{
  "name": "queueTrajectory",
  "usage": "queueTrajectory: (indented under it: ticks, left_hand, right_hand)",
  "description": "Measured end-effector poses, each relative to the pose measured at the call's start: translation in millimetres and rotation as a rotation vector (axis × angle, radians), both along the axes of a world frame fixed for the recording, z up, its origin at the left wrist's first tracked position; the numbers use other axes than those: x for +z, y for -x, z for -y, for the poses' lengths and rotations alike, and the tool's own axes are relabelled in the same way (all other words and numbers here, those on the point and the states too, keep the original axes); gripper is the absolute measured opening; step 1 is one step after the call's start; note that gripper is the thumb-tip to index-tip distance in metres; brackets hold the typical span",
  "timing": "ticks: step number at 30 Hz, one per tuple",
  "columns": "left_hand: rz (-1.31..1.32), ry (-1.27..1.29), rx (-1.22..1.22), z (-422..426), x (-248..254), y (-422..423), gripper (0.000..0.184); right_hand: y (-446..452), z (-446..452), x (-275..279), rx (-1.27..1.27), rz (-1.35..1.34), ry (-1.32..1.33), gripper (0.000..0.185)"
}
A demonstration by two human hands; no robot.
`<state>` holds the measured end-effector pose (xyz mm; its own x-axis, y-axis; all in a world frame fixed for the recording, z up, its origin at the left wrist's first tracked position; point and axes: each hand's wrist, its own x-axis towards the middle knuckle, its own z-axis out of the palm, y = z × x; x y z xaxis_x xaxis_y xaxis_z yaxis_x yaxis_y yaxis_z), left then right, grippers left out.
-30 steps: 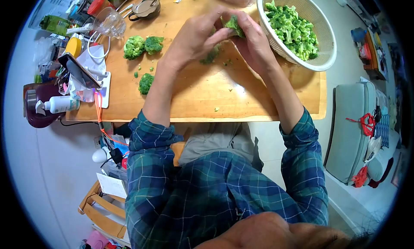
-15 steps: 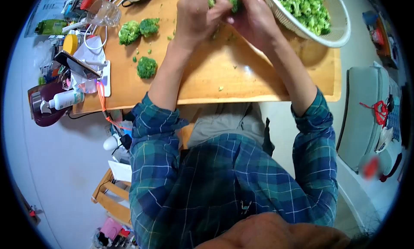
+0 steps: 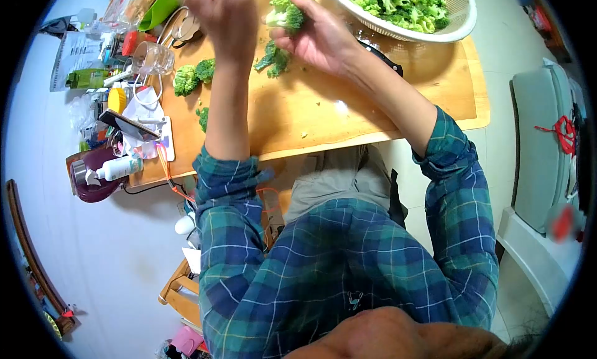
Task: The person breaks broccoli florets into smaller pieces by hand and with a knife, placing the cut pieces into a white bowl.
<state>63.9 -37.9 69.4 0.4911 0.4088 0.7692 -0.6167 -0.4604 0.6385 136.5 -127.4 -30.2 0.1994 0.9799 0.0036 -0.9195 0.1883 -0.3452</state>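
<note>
My right hand point(image 3: 323, 40) is closed around a broccoli floret point(image 3: 284, 14), its pale stem side pointing left. At the top edge my left hand point(image 3: 222, 10) is smeared by motion, and its fingers are partly cut off by the frame. Below the held floret, dark green broccoli pieces point(image 3: 273, 60) lie on the wooden table point(image 3: 348, 119). More broccoli florets point(image 3: 186, 80) sit left of my left forearm, one of them partly hidden behind it. A white colander point(image 3: 463, 26) full of cut broccoli point(image 3: 404, 7) stands beyond my right hand.
A black-handled tool point(image 3: 382, 58) lies partly under my right forearm. Along the table's left side crowd a phone point(image 3: 129, 124) on a stand, a glass jar point(image 3: 152, 58), a white pump bottle point(image 3: 121, 167) and a green container point(image 3: 160, 7). Small green crumbs dot the tabletop.
My hands were together on the broccoli and are now apart. The left has moved up and left; the right keeps a floret. The view has shifted, and the broccoli pieces and black handle have come into sight.
</note>
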Motion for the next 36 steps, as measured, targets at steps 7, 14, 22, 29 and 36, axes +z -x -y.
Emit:
queueTrajectory:
  ticks: [7, 14, 22, 29, 36]
  left_hand:
    - [-0.560, -0.762, 0.251, -0.9, 18.2, -26.0, 0.045]
    - [-0.786, -0.348, 0.314, -6.2, -38.7, 46.8, 0.049]
    - [-0.502, 0.651, -0.195, 16.4, -74.5, 52.0, 0.035]
    - [-0.248, 0.748, -0.035, -18.8, -79.2, 70.2, 0.036]
    - [-0.275, 0.918, -0.264, -6.3, -59.1, 81.7, 0.042]
  right_hand:
    - [2.2, 3.6, 9.3, -0.133, 0.241, 0.075, 0.042]
    - [2.1, -0.8, -3.6, -0.144, 0.364, -0.017, 0.044]
    - [12.3, -0.3, 9.8, -0.282, 0.936, -0.091, 0.034]
    - [13.4, 53.8, 11.2, -0.822, 2.191, 0.268, 0.036]
    - [7.3, 128.9, -9.3, -0.600, 2.328, 0.678, 0.028]
